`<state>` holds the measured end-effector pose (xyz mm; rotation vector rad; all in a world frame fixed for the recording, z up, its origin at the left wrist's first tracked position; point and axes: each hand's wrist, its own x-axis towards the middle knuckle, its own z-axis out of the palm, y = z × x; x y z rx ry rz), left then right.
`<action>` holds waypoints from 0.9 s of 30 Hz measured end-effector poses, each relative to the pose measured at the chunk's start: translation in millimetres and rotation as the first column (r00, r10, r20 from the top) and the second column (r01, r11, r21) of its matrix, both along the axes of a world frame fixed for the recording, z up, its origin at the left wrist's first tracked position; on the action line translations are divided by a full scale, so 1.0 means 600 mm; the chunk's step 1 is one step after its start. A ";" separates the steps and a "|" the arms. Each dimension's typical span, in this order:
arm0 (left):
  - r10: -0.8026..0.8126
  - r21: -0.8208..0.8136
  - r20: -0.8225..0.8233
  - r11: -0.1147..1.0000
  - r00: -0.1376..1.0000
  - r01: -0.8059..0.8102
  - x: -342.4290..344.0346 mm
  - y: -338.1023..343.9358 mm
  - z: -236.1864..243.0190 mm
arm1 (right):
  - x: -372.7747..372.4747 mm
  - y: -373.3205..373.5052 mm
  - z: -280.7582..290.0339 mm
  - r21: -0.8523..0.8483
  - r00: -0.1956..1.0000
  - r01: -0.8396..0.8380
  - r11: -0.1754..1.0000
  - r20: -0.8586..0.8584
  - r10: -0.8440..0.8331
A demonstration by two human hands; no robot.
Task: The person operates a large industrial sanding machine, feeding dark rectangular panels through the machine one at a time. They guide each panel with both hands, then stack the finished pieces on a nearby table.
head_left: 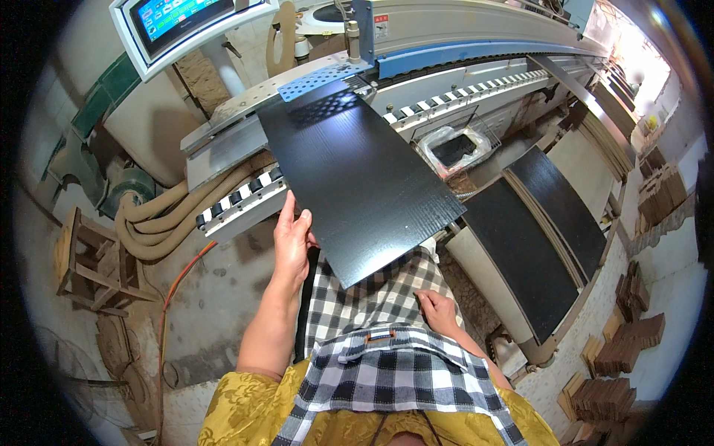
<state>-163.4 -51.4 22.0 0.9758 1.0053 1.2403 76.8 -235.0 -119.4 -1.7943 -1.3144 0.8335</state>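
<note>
A long black wood-grain board (364,178) slants across the middle, its far end beneath a perforated blue plate (320,79) on the machine. Its near corner overhangs my checked apron. At the board's left edge is my left hand (291,241), thumb against the edge and index finger stretched along it. The other fingers are partly hidden and appear curled under the board. My right hand (439,311) rests low against the apron, right of the board's near end and apart from it. Its fingers are curled in, with nothing visible in them.
Roller tracks (242,197) flank the board. A control screen (178,18) stands far left above thick hoses (160,223). Right are stacked black panels (513,253) and a wire basket (457,149) with a plastic-lined container. A wooden stool (100,260) and an orange cable (172,297) lie left.
</note>
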 end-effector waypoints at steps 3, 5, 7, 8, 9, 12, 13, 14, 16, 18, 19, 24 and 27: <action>-0.006 -0.018 0.032 1.000 0.999 0.007 0.032 0.013 -0.009 | 0.003 -0.002 -0.004 -0.013 0.999 0.005 1.000 -0.050 -0.005; -0.018 -0.032 0.017 0.999 1.000 0.019 0.057 0.021 -0.005 | 0.005 -0.004 -0.006 -0.027 0.994 0.012 1.000 -0.107 -0.015; -0.014 -0.056 0.037 0.998 0.999 0.016 0.091 0.025 0.004 | 0.009 -0.004 -0.002 -0.067 0.981 0.022 0.997 -0.190 -0.035; -0.027 -0.047 0.024 0.998 0.999 0.028 0.101 0.031 0.001 | 0.012 -0.005 -0.002 -0.068 0.966 0.031 0.997 -0.253 -0.047; -0.036 -0.049 0.034 0.998 0.999 0.038 0.115 0.034 0.000 | 0.015 -0.007 -0.002 -0.069 0.947 0.040 0.997 -0.315 -0.060; -0.058 -0.002 0.045 0.998 0.997 0.058 0.155 0.055 -0.006 | 0.030 -0.016 -0.005 -0.066 0.860 0.097 0.993 -0.497 -0.117; -0.059 -0.003 0.037 0.998 0.998 0.060 0.172 0.060 -0.007 | 0.038 -0.019 -0.006 -0.066 0.821 0.123 0.990 -0.554 -0.139; -0.068 -0.008 0.031 0.998 0.997 0.068 0.190 0.064 -0.008 | 0.045 -0.025 0.007 -0.091 0.787 0.176 0.980 -0.585 -0.196; -0.112 0.007 -0.016 0.994 0.994 0.113 0.219 0.069 0.005 | 0.072 -0.041 0.020 -0.102 0.773 0.258 0.961 -0.575 -0.269; -0.165 0.093 -0.038 0.981 0.986 0.168 0.245 0.078 -0.003 | 0.119 -0.071 0.010 -0.090 0.740 0.353 0.931 -0.582 -0.336; -0.159 0.069 -0.013 0.985 0.987 0.160 0.255 0.081 -0.007 | 0.150 -0.089 0.000 -0.084 0.765 0.414 0.906 -0.507 -0.397; -0.095 -0.012 0.035 0.995 0.995 0.095 0.338 0.077 -0.103 | 0.279 -0.187 0.026 0.155 0.558 0.828 0.540 -0.331 -0.761; -0.555 -0.200 -0.227 0.831 0.800 0.519 0.398 0.055 -0.199 | 0.353 -0.269 -0.009 0.322 0.331 0.887 0.331 0.056 -0.942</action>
